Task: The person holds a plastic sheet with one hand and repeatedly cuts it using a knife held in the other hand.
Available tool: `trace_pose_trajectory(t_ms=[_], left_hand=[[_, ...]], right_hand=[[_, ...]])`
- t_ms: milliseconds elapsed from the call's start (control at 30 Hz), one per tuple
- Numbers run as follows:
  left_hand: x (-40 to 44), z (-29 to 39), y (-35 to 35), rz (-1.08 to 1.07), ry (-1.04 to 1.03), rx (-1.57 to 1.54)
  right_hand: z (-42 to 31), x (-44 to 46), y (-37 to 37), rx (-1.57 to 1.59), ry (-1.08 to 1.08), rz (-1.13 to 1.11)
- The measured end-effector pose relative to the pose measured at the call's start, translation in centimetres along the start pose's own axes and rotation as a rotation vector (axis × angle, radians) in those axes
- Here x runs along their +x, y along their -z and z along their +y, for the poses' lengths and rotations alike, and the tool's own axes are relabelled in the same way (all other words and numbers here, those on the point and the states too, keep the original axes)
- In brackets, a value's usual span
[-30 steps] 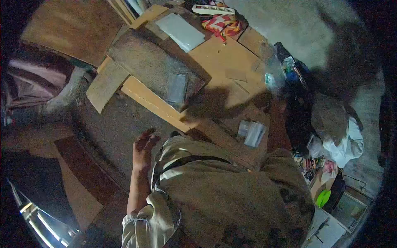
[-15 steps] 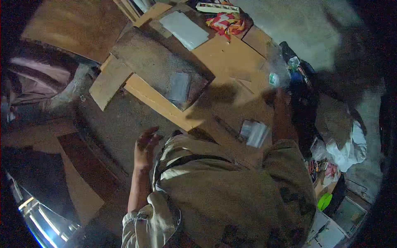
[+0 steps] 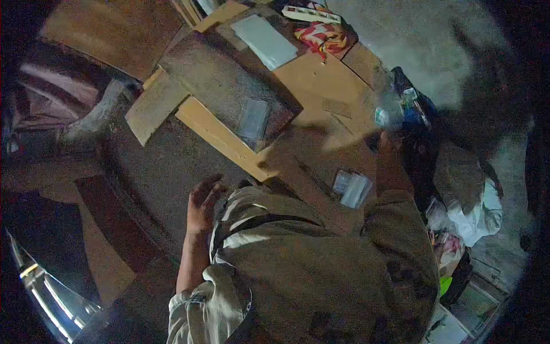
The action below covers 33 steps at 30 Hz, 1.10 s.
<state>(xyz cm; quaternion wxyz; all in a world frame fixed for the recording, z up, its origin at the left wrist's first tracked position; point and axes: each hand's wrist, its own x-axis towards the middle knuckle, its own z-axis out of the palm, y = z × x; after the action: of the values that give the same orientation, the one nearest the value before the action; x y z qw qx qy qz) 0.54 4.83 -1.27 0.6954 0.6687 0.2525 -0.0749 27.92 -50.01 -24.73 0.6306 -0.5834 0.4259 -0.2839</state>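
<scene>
My left hand (image 3: 203,202) hangs beside my lap with its fingers apart and slightly curled, nothing in it. My right hand (image 3: 391,144) reaches forward to the far right of the board, in deep shadow. Just beyond its fingers is a see-through plastic item (image 3: 391,118) with a small green-and-white mark (image 3: 379,116); whether the fingers grip it is too dark to make out. Nearer to me, a small stack of clear plastic packets (image 3: 353,189) lies by my right forearm. Another clear packet (image 3: 253,118) rests on the dark worn board (image 3: 215,77).
A white folded sheet (image 3: 264,41), a white power strip (image 3: 312,14) and a red-and-yellow cloth (image 3: 322,39) lie at the far side. Along the right are a dark bag (image 3: 421,166) and a white plastic bag (image 3: 478,215). Brown boards (image 3: 223,137) cover the floor.
The whole view has shifted slightly, so most far things sit a little lower and further right. The see-through item by my right hand has dropped slightly with it. My left hand has hardly moved.
</scene>
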Motion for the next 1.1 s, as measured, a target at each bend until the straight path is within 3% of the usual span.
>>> trace_pose_trajectory(t_ms=[333, 500, 567, 667, 833, 900, 967, 1100], left_hand=[[-0.1, -0.6, 0.3, 0.083, 0.02, -0.068], [-0.2, -0.6, 0.0, 0.016, -0.004, -0.17], [0.1, -0.9, 0.1, 0.005, -0.007, -0.153], [0.0, -0.2, -0.2, -0.009, 0.038, -0.135], [-0.5, 1.4, -0.5, -0.098, 0.034, -0.217], [-0.9, 2.4, -0.5, -0.117, 0.043, -0.218], [-1.0, 2.7, -0.7, -0.201, -0.017, -0.257], [-1.8, 5.1, -1.3, -0.26, -0.035, -0.279]], right_hand=[[2.2, -1.7, 3.8, 0.223, -0.167, -0.236], [4.8, -4.6, 5.9, 0.401, -0.475, -0.688], [4.9, -6.9, 5.2, 0.363, -0.476, -0.839], [-6.2, -22.9, 1.9, 0.091, -0.122, -0.699], [-17.2, -33.5, 0.2, 0.055, -0.251, -1.022], [-19.4, -35.5, -0.1, 0.041, -0.262, -1.175], [-20.9, -37.2, -0.3, 0.01, -0.404, -1.412], [-22.6, -40.6, -0.4, -0.032, -0.35, -1.541]])
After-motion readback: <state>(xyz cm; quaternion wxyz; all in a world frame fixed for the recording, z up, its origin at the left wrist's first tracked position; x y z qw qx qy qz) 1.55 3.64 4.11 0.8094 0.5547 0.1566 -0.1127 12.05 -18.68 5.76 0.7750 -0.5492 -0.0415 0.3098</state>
